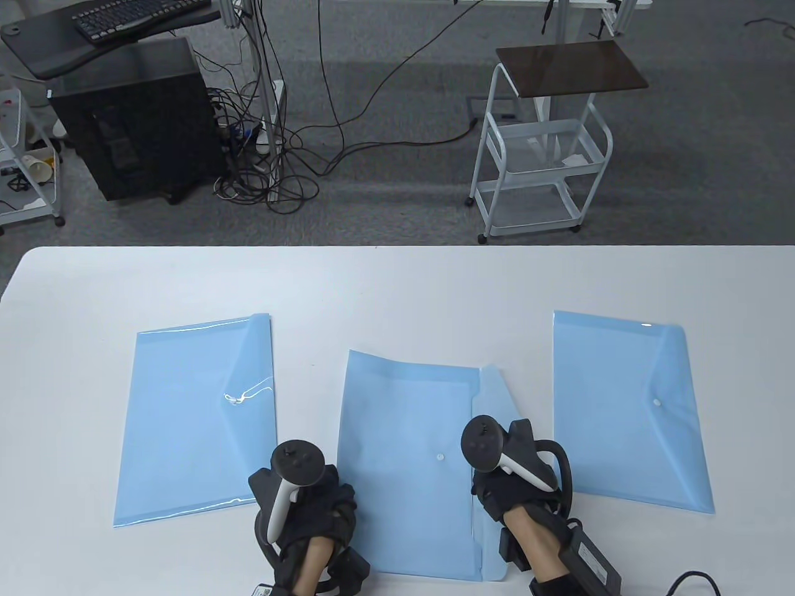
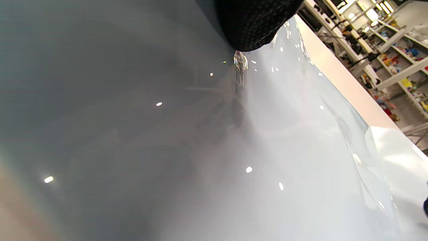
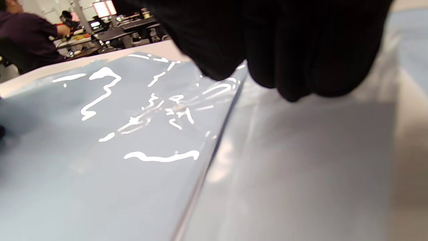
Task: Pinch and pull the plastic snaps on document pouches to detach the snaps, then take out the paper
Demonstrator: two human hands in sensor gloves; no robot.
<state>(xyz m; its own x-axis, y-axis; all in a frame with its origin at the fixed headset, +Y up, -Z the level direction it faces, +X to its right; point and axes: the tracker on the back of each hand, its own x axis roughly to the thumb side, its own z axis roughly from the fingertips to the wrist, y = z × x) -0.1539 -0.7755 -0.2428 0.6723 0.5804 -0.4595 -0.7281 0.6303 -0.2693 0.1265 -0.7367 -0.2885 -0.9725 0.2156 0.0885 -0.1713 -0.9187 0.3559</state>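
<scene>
Hands, left (image 1: 310, 496) and right (image 1: 506, 478), rest on middle pouch (image 1: 404, 434); grips unclear, no legible writing.

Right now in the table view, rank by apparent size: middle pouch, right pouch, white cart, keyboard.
1. middle pouch, flap open
2. right pouch, close behind; partly nearness, so unsure
3. white cart, farther off
4. keyboard, partly cropped

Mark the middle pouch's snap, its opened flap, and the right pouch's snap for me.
middle pouch's snap (image 1: 440, 457), table view, centre of the white stud.
opened flap (image 1: 492, 397), table view, bare upper part.
right pouch's snap (image 1: 656, 403), table view, the white button.
</scene>
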